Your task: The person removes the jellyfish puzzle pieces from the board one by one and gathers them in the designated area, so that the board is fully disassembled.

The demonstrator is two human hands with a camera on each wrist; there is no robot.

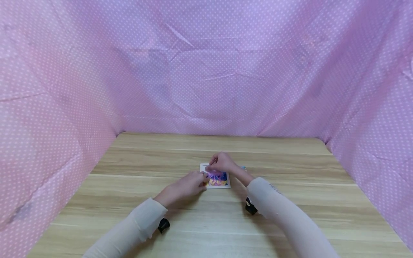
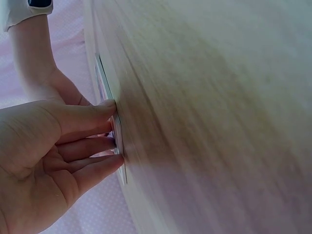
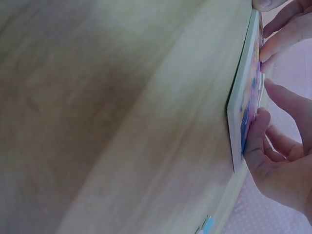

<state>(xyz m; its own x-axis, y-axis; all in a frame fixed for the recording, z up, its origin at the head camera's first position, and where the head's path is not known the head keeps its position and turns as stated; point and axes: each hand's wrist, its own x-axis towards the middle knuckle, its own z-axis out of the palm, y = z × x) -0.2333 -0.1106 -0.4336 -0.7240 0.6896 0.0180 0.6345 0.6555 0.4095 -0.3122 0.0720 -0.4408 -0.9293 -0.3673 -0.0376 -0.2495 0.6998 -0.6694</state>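
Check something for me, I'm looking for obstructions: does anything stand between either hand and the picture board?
Nothing visible does. The left hand touches the left side of the picture board, and the right hand is over it. A blue item lies to the board's right, not in between.

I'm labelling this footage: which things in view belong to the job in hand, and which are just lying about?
In the job, it seems:
flat, white-bordered, colourful picture board
bare left hand, touching it
bare right hand, over it

Just about:
pale wood-grain table
pink, white-dotted cloth surround
small light-blue piece, partly hidden; role unclear
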